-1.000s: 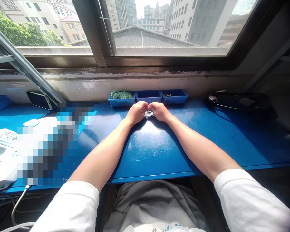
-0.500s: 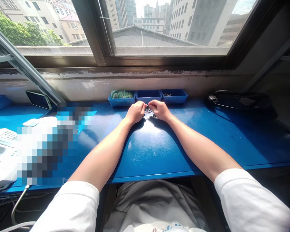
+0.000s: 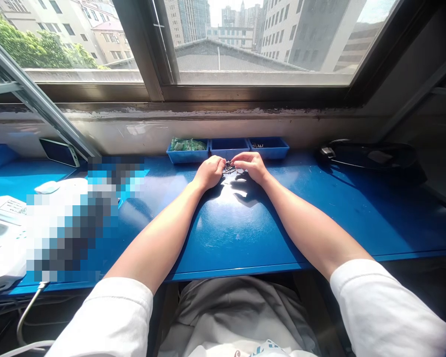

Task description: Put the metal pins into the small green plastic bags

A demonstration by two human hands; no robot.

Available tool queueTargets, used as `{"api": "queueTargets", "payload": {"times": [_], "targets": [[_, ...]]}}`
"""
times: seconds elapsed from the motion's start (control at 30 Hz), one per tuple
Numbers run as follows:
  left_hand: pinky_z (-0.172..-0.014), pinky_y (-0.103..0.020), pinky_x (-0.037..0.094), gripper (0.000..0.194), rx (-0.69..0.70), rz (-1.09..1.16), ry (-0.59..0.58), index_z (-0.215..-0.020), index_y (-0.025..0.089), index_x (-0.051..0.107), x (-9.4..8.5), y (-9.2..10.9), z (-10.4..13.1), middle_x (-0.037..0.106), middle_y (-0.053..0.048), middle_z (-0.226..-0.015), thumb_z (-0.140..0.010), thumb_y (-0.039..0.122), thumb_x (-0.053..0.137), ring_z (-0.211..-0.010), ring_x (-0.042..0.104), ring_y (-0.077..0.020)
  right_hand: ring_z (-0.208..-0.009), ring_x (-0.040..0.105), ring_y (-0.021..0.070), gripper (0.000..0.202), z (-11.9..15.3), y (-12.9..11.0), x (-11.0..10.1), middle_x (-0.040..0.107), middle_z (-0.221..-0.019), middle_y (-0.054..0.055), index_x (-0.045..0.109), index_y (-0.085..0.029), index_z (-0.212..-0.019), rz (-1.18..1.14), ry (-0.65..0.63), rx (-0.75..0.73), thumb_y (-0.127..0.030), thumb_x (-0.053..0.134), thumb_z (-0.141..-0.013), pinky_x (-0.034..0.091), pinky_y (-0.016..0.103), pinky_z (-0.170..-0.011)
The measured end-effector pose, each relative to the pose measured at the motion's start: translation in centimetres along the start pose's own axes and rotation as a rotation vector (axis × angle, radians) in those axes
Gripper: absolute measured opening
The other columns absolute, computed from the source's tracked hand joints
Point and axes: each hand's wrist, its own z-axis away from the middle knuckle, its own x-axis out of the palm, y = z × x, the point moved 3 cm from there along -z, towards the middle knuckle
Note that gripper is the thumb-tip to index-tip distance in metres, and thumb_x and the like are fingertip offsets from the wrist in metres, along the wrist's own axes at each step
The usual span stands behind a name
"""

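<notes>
Several small dark metal pieces, screw-like in shape (image 3: 229, 169), lie in a loose pile on the blue tabletop (image 3: 226, 238) between my hands. On the pile's left side is my left hand (image 3: 210, 172), its fingers curled and pressed together at the tips; what they pinch, if anything, is too small to make out. My right hand (image 3: 253, 167) hovers at the pile's right side, fingers stretched out over the pieces and apart from the thumb. Just behind my hands stands the middle blue bin (image 3: 229, 148), whose inside is partly visible.
The left blue bin (image 3: 188, 157) holds green circuit boards in clear wrapping; the right blue bin (image 3: 271, 152) contains small metal pieces. At the left lie a phone (image 3: 60, 152) and white equipment (image 3: 3, 263) with a cable. A black object (image 3: 367, 154) lies at the right.
My right hand has drawn back slightly to the right, away from my left fingertips, and its fingers have opened out. More of the pile shows. My left hand has stayed nearly still.
</notes>
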Motion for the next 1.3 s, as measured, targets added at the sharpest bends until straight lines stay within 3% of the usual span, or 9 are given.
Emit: {"api": "queueTargets", "payload": {"times": [0.23, 0.33, 0.53, 0.73, 0.8, 0.9, 1.03, 1.17, 1.3], "targets": [[-0.088, -0.035, 0.047, 0.035, -0.072, -0.089, -0.054, -0.117, 0.013, 0.054, 0.4, -0.3, 0.1, 0.062, -0.011, -0.107, -0.089, 0.032, 0.046, -0.097, 0.06, -0.0222, -0.108, 0.052, 0.0273, 0.041, -0.1, 0.4, -2.8, 0.065, -0.115, 0.008, 0.064, -0.018, -0.113, 0.778, 0.401, -0.006, -0.024, 0.051, -0.075, 0.04, 0.047, -0.098], [-0.088, -0.036, 0.047, 0.038, -0.07, -0.122, -0.09, -0.119, 0.014, 0.053, 0.4, -0.3, 0.2, 0.062, -0.011, -0.109, -0.088, 0.034, 0.047, -0.098, 0.06, -0.0233, -0.115, 0.042, 0.0339, 0.053, 0.0, 0.6, -3.4, 0.055, -0.131, 0.011, 0.053, -0.016, -0.128, 0.987, 0.44, 0.108, -0.026, 0.052, -0.075, 0.034, 0.057, -0.097], [-0.088, -0.037, 0.047, 0.038, -0.067, -0.132, -0.132, -0.12, 0.014, 0.052, 0.4, -0.1, 0.2, 0.061, -0.012, -0.111, -0.089, 0.036, 0.046, -0.1, 0.059, -0.0246, -0.117, 0.037, 0.0388, 0.069, -0.1, 1.3, -3.3, 0.034, -0.147, 0.013, 0.043, -0.015, -0.134, 1.106, 0.319, 0.262, -0.03, 0.061, -0.07, 0.034, 0.059, -0.095], [-0.09, -0.037, 0.047, 0.036, -0.026, -0.165, -0.142, -0.117, 0.015, 0.055, 0.6, -0.2, 0.4, 0.06, -0.011, -0.112, -0.089, 0.036, 0.047, -0.102, 0.059, -0.0246, -0.122, 0.034, 0.0396, 0.078, -0.1, 1.8, -3.2, 0.017, -0.154, 0.015, 0.033, -0.015, -0.14, 1.086, 0.301, 0.305, -0.027, 0.062, -0.068, 0.036, 0.058, -0.096], [-0.09, -0.037, 0.047, 0.033, -0.008, -0.182, -0.149, -0.112, 0.016, 0.058, 0.7, -0.2, 0.4, 0.06, -0.011, -0.111, -0.088, 0.037, 0.047, -0.101, 0.059, -0.0245, -0.124, 0.034, 0.0399, 0.075, -0.1, 1.6, -3.0, 0.016, -0.153, 0.017, 0.034, -0.015, -0.139, 1.066, 0.333, 0.258, -0.027, 0.061, -0.07, 0.039, 0.057, -0.095], [-0.089, -0.036, 0.047, 0.033, 0.008, -0.199, -0.161, -0.109, 0.017, 0.06, 0.7, -0.1, 0.4, 0.061, -0.01, -0.11, -0.087, 0.04, 0.049, -0.099, 0.06, -0.0244, -0.121, 0.042, 0.0344, 0.058, 0.1, 0.7, -2.5, 0.032, -0.143, 0.019, 0.044, -0.013, -0.132, 1.03, 0.387, 0.114, -0.024, 0.055, -0.076, 0.044, 0.047, -0.093], [-0.087, -0.036, 0.047, 0.038, 0.023, -0.216, -0.172, -0.11, 0.016, 0.06, 0.7, -0.2, 0.3, 0.062, -0.011, -0.107, -0.084, 0.043, 0.054, -0.098, 0.06, -0.0251, -0.099, 0.057, 0.0235, 0.032, 0.3, -0.3, -1.0, 0.056, -0.113, 0.011, 0.061, -0.018, -0.11, 0.951, 0.18, -0.049, -0.024, 0.051, -0.081, 0.049, 0.034, -0.084], [-0.086, -0.035, 0.048, 0.031, 0.029, -0.214, -0.178, -0.102, 0.02, 0.067, 0.7, -0.3, 0.2, 0.064, -0.008, -0.103, -0.083, 0.041, 0.055, -0.097, 0.06, -0.0241, -0.086, 0.06, 0.0193, 0.022, 0.6, 0.1, 0.3, 0.061, -0.099, 0.005, 0.07, -0.024, -0.096, 0.94, -0.097, -0.065, -0.033, 0.061, -0.078, 0.048, 0.03, -0.076], [-0.083, -0.031, 0.05, 0.024, 0.018, -0.131, -0.176, -0.093, 0.024, 0.073, 0.7, -0.5, 0.1, 0.067, -0.005, -0.1, -0.082, 0.037, 0.056, -0.091, 0.062, -0.021, -0.085, 0.061, 0.0184, 0.019, 0.6, 0.8, 0.4, 0.063, -0.098, 0.003, 0.074, -0.026, -0.089, 0.928, -0.133, -0.054, -0.036, 0.061, -0.079, 0.047, 0.03, -0.074]]}}
